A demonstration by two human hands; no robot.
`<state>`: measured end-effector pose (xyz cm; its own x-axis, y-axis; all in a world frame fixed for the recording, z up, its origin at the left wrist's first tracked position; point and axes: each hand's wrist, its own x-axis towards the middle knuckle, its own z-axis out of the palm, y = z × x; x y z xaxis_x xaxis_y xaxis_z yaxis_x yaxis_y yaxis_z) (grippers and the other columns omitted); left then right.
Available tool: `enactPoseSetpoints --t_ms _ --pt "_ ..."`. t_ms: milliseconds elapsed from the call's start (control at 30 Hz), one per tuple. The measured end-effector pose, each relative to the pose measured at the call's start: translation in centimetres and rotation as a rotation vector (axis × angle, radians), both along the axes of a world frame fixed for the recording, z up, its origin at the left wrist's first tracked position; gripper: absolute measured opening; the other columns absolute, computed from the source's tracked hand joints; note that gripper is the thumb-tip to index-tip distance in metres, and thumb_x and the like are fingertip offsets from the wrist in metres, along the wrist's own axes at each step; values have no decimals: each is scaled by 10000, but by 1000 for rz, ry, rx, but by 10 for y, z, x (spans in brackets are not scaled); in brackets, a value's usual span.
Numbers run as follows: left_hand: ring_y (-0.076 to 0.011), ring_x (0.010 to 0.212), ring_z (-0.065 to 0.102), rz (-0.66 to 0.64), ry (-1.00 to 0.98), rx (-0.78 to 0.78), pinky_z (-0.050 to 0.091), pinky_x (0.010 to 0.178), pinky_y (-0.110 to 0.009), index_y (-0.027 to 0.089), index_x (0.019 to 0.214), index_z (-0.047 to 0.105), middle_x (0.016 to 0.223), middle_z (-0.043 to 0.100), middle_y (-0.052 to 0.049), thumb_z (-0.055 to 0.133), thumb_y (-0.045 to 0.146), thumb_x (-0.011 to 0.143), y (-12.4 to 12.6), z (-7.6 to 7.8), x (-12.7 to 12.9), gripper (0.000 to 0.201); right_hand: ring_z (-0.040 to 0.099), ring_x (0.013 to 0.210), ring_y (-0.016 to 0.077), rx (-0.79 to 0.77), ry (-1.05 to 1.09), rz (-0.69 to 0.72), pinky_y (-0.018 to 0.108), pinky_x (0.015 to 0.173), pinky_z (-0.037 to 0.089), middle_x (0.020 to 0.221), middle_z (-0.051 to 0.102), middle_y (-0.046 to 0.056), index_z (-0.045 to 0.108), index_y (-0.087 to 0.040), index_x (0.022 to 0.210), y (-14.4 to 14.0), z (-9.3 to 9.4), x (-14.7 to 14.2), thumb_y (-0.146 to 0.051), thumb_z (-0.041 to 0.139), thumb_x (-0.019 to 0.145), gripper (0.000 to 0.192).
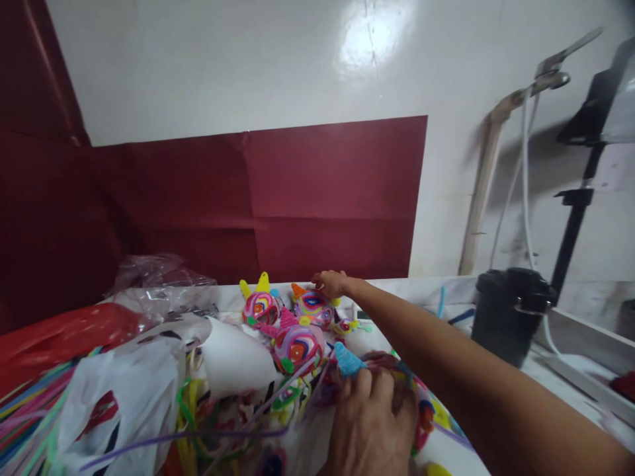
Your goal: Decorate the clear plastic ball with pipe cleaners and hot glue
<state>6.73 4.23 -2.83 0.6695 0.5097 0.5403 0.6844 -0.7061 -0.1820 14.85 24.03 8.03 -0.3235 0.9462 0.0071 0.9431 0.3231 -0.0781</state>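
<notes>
behind the right hand's fingers rises a glossy white wall with a creased maroon paper sheet taped low across it. those fingers curl loosely onto a swirled pipe-cleaner ball on the white tabletop, two more fuzzy balls just left and nearer. the left hand lies knuckles up, fingers pressed together on a blue fuzzy piece (grip hidden). left of them, crinkled plastic bags and loose stems. a black pot stands far right.
</notes>
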Motion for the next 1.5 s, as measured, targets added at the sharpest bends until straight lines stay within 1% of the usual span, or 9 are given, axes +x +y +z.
enactPoseSetpoints --t_ms 267,433,567,667,800,967,1067,1267,1500 --pt "-201 748 528 -3 -53 102 330 552 -324 234 1001 615 839 589 -33 531 301 929 3 -4 3 128 635 1068 241 32 -24 85 456 890 552 1273 606 96 581 -177 1266 -11 11 -12 -338 613 960 348" --pt "-209 743 537 13 -115 151 319 541 -343 239 990 622 829 589 -31 531 323 925 4 -5 4 140 628 1088 248 72 -33 159 468 903 545 1288 599 98 576 -178 1276 -18 10 -25 -337 616 958 358" --pt "-208 751 537 -16 -90 123 339 536 -336 231 1053 615 844 591 -36 526 318 922 3 -4 1 181 608 1137 263 80 -39 204 498 947 519 1318 587 101 576 -179 1283 -25 9 -31 -337 623 953 369" --pt "-220 808 542 -13 -84 47 404 585 -332 231 1061 601 902 591 -43 550 298 895 2 -5 0 186 588 1208 301 72 -18 231 533 1010 452 1312 628 103 600 -199 1280 -33 12 -30 -182 656 898 387" --pt "-257 910 539 -32 -85 -95 484 697 -378 240 1114 567 1020 581 -54 633 293 791 -2 -1 -2 334 609 1213 293 37 58 282 416 1001 436 1261 697 62 681 -242 1179 -44 14 -22 -11 614 776 470" --pt "-272 947 537 -38 -65 -176 506 732 -410 235 1139 560 1056 583 -66 584 239 832 -7 9 -6 308 711 930 176 -66 149 321 220 761 494 991 776 29 721 -176 1061 -55 6 -12 15 587 733 402" --pt "-272 951 532 -42 -65 -158 504 763 -424 237 1165 559 1043 588 -62 567 215 855 -9 10 -6 311 704 848 173 -105 173 317 216 687 493 929 769 32 719 -147 1054 -60 -1 -12 -6 616 725 372" --pt "-270 935 517 -32 -55 -110 498 730 -404 215 1137 578 1039 576 -72 580 214 829 -8 5 -4 308 663 840 191 -85 209 310 270 735 489 955 739 79 721 -123 1062 -64 -12 -20 -153 669 801 268" --pt "-261 923 510 -44 -72 -86 481 743 -393 209 1093 581 1016 563 -70 565 220 837 -8 3 -4 257 649 832 158 -109 274 270 228 721 484 939 725 41 726 -142 1035 -56 -18 -18 -3 592 721 368"
